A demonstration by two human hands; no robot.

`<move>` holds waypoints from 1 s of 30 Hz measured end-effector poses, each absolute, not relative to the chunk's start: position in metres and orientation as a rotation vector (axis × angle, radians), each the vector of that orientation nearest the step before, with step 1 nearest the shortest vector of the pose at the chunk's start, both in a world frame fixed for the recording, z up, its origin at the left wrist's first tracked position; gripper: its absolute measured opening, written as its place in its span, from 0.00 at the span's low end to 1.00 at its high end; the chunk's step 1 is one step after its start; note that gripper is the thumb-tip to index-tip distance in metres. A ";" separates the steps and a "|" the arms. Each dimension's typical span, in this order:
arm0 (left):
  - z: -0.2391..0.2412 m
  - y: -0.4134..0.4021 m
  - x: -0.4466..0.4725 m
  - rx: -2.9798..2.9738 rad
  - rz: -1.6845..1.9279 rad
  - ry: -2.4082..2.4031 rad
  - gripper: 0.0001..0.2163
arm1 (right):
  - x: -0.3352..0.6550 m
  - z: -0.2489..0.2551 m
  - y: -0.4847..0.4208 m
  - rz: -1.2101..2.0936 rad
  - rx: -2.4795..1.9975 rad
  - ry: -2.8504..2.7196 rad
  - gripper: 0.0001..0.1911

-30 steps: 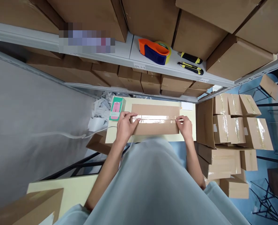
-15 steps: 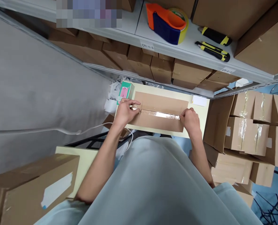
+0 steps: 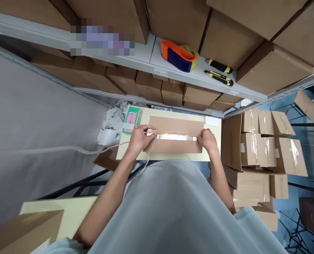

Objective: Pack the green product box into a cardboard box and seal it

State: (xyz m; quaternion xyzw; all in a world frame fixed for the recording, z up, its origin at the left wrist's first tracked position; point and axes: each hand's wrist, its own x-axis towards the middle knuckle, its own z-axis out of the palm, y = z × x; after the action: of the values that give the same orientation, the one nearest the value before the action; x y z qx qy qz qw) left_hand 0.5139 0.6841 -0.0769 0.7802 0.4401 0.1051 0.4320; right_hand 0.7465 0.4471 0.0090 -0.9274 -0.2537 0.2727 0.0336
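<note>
Change at the box (image 3: 173, 124)?

Mostly right hand (image 3: 207, 139). A second ago its fingers were arched with a gap showing; now they're curled in tighter, same end. Left hand (image 3: 139, 138) is at the same end as before.

Tape (image 3: 176, 137) shifted?

Not that I can see. Still runs lengthwise along the middle. Glare was two bands, now mainly one; could just be view angle.

Meaning?

My read: strip is down along the middle, work is now at its two ends. Can't confirm either end is fully stuck.

Where's the box?

Lying on the counter (image 3: 145, 118), right of the green box (image 3: 132, 120), between the hands.

Fingers vs box?

Left: thumb and index apart, astride the tape's left end. Right: bunched at the box's right edge, by the tape's other end. Clamped or just pressing, can't tell; the hand itself hides it.
</note>
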 end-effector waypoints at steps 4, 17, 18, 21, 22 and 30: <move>-0.072 0.673 0.520 2.040 0.353 1.104 0.14 | 0.728 0.019 0.466 0.807 -3.047 -0.715 0.15; -0.044 0.688 0.543 2.246 0.510 0.812 0.11 | 0.728 0.070 0.496 0.441 -3.135 -0.910 0.15; -0.034 0.694 0.554 2.248 0.543 0.782 0.10 | 0.735 0.084 0.509 0.357 -3.121 -0.961 0.15; 0.004 0.714 0.590 2.231 0.655 0.744 0.08 | 0.756 0.126 0.563 0.132 -3.039 -1.123 0.16; 0.018 0.721 0.602 2.217 0.696 0.736 0.07 | 0.763 0.138 0.583 0.081 -2.989 -1.171 0.17; 0.087 0.760 0.656 2.129 0.903 0.698 0.09 | 0.793 0.174 0.702 -0.018 -2.759 -1.327 0.17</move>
State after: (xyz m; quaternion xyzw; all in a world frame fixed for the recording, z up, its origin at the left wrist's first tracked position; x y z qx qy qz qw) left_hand 0.6559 0.7597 0.0871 0.8239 0.2701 0.3495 0.3550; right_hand 0.7933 0.7025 0.1741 -0.9005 -0.4330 -0.0060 0.0403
